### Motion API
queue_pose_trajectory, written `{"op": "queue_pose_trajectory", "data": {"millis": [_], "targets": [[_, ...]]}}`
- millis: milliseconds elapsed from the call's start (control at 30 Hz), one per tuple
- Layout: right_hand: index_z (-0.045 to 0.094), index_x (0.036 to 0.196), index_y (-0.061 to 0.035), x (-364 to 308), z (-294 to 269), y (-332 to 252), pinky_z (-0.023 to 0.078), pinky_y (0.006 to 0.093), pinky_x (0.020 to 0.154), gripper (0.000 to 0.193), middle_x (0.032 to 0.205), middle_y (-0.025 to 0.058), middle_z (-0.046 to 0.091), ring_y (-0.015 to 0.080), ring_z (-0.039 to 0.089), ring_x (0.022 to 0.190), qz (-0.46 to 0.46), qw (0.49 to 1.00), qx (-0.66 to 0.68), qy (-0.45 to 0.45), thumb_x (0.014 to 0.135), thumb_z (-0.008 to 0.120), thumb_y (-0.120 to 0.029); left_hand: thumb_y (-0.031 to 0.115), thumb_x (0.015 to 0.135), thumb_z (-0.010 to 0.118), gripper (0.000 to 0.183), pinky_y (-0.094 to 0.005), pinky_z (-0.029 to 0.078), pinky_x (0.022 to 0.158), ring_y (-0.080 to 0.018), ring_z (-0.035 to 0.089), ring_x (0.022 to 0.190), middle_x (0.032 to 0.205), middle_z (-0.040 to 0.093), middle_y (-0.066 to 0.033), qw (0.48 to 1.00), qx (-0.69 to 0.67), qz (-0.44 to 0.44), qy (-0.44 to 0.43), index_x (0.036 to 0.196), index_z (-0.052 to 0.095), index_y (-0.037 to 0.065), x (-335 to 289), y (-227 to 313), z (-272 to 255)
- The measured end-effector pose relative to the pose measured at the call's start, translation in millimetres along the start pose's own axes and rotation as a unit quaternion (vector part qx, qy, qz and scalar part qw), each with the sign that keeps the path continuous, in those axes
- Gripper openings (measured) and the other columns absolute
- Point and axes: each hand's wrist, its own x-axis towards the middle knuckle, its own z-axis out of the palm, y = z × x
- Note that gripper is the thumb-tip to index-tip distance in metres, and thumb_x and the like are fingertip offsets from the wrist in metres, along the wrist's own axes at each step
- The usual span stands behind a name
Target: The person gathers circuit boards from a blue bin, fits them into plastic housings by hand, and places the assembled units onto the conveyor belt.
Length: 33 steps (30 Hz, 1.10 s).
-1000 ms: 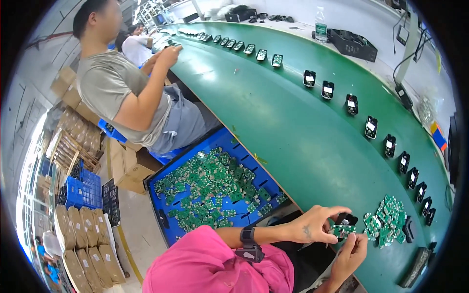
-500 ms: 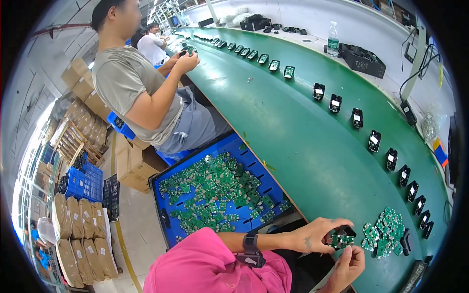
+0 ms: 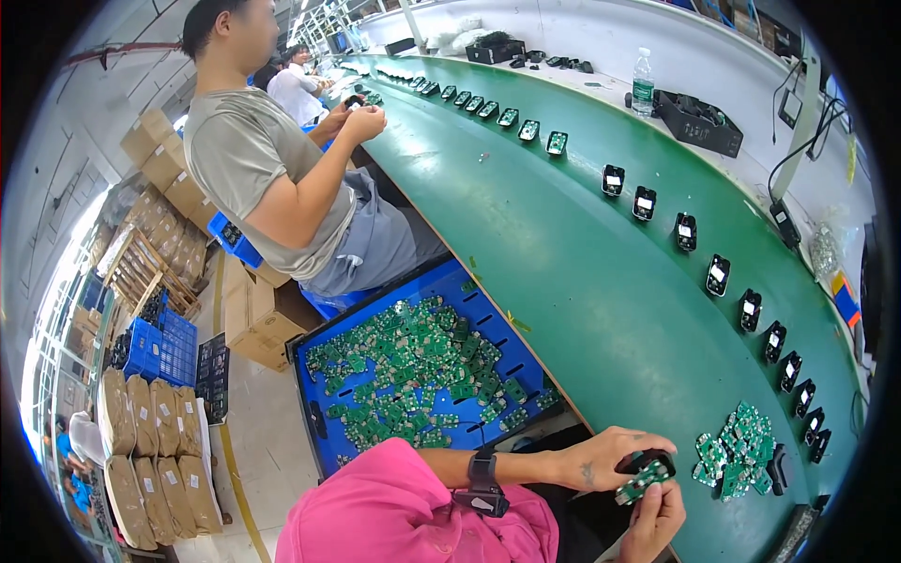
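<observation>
Above the table's near edge, my left hand (image 3: 605, 458) is closed around a black plastic housing (image 3: 661, 459), its fingers over the top and side. My right hand (image 3: 659, 518) pinches a small green circuit board (image 3: 643, 480) between thumb and fingers. The board lies tilted against the housing's open front, its lower-left end sticking out; I cannot tell whether the two are joined. Just right of my hands is a loose pile of green circuit boards (image 3: 737, 452). A black curved part (image 3: 779, 469) rests at the pile's right side.
A row of black housings (image 3: 718, 275) curves along the green table (image 3: 526, 235). A blue tray (image 3: 436, 281) full of circuit boards sits left of my arm. At the far left a co-worker (image 3: 272, 178) handles a small part. A bottle (image 3: 643, 83) and black bin (image 3: 696, 122) stand behind.
The circuit board has turned from nearly level to slanted, its left end dropping. The housing has tilted along with it, and my right hand has shifted slightly left.
</observation>
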Motion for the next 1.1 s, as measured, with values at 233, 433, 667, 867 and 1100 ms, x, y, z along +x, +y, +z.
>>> {"op": "queue_pose_trajectory", "data": {"millis": [233, 433, 667, 867, 1100], "targets": [[0.059, 0.086, 0.0009, -5.3, -2.8, -0.6, 0.043, 0.033, 0.061, 0.018, 0.075, 0.0103, 0.057, 0.0175, 0.05, 0.066, -0.008, 0.999, -0.026, 0.035, 0.099, 0.059, -0.012, -0.007, 0.084, 0.059, 0.067, -0.037, 0.055, 0.078, -0.0279, 0.063, 0.091, 0.118, 0.062, -0.0145, 0.993, 0.059, 0.062, 0.075, 0.147, 0.049, 0.013, -0.3, 5.1, 24.6], [0.061, 0.081, 0.0029, 11.4, 22.4, -11.3, 0.039, 0.0279, 0.055, 0.014, 0.068, 0.0068, 0.054, 0.0126, 0.049, 0.059, 0.017, 0.996, 0.05, 0.068, 0.09, 0.068, -0.005, -0.012, 0.082, 0.05, 0.055, -0.034, 0.053, 0.09, -0.0279, 0.065, 0.11, 0.125, 0.063, -0.0176, 0.989, 0.102, 0.033, 0.103, 0.135, 0.058, 0.003, -3.2, 18.1, -6.0], [0.062, 0.084, 0.0034, 10.6, 17.4, -9.9, 0.037, 0.0238, 0.053, 0.015, 0.069, 0.0005, 0.055, 0.0051, 0.046, 0.06, 0.002, 0.996, 0.013, 0.085, 0.093, 0.068, -0.007, -0.009, 0.085, 0.048, 0.057, -0.0229, 0.046, 0.067, -0.0074, 0.054, 0.075, 0.119, 0.06, -0.0086, 0.979, -0.173, -0.102, 0.023, 0.14, 0.052, 0.004, -6.0, 10.6, -4.3], [0.063, 0.082, 0.0032, 10.8, 23.0, -2.8, 0.038, 0.0255, 0.052, 0.018, 0.069, 0.006, 0.059, 0.009, 0.048, 0.055, -0.018, 0.992, -0.045, 0.114, 0.092, 0.072, -0.01, 0.009, 0.101, 0.049, 0.044, -0.0219, 0.05, 0.059, -0.0045, 0.052, 0.064, 0.105, 0.065, -0.0057, 0.988, -0.077, -0.116, 0.065, 0.144, 0.046, 0.002, -4.3, 15.4, 6.5], [0.062, 0.104, 0.0003, 14.8, 46.3, 13.4, 0.051, 0.0419, 0.056, 0.018, 0.08, 0.0172, 0.065, 0.0343, 0.066, 0.066, -0.074, 0.971, -0.168, 0.155, 0.099, 0.061, -0.017, 0.015, 0.104, 0.048, 0.039, -0.0233, 0.052, 0.06, -0.0068, 0.06, 0.071, 0.099, 0.067, -0.0069, 0.98, -0.039, -0.148, 0.13, 0.14, 0.05, 0.0, 0.5, 16.4, 14.4]]}}
